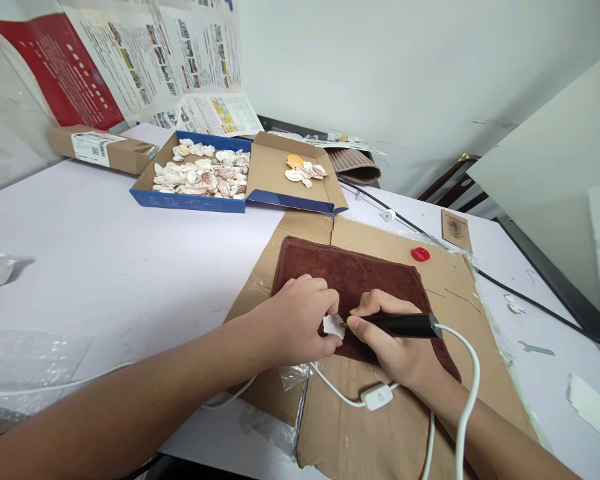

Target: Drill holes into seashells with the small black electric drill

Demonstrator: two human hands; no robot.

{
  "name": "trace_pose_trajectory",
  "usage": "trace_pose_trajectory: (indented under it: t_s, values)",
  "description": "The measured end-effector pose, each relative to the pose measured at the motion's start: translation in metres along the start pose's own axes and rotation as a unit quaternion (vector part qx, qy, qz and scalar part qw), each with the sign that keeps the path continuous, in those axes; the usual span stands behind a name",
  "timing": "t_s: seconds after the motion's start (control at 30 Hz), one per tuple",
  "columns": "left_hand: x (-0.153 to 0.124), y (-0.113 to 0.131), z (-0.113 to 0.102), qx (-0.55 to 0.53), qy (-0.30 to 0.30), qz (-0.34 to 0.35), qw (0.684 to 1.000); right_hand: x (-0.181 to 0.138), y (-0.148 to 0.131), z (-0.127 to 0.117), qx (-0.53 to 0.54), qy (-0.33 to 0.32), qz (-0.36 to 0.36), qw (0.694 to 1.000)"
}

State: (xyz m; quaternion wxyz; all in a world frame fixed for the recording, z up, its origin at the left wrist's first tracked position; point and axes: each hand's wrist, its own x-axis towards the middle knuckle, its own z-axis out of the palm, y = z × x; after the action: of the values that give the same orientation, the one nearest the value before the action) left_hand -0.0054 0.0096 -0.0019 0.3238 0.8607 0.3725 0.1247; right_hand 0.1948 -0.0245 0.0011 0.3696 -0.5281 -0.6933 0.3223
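Observation:
My left hand grips a small white seashell between thumb and fingers, above a dark brown cloth. In my right hand is a black pen-shaped electric tool, held like a pencil. Its tip points left at the shell's right edge; whether it touches, I cannot tell. A white cord leaves the tool's back end and curves down past my right wrist. The cloth lies on a flattened cardboard sheet.
A blue-edged box holds many shells; several more lie on its opened lid. An inline cord switch sits below the cloth. To the right are a red cap, a small wrench and a black cable. Bubble wrap lies left.

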Motion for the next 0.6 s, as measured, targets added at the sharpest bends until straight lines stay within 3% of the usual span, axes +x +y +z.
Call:
trace_pose_trajectory:
  t_s: [0.6]
  values:
    - [-0.0002,0.0023,-0.0024,-0.001,-0.007,-0.007,1.000,-0.0011,0.0005,-0.0008,-0.002,-0.002,-0.002,1.000]
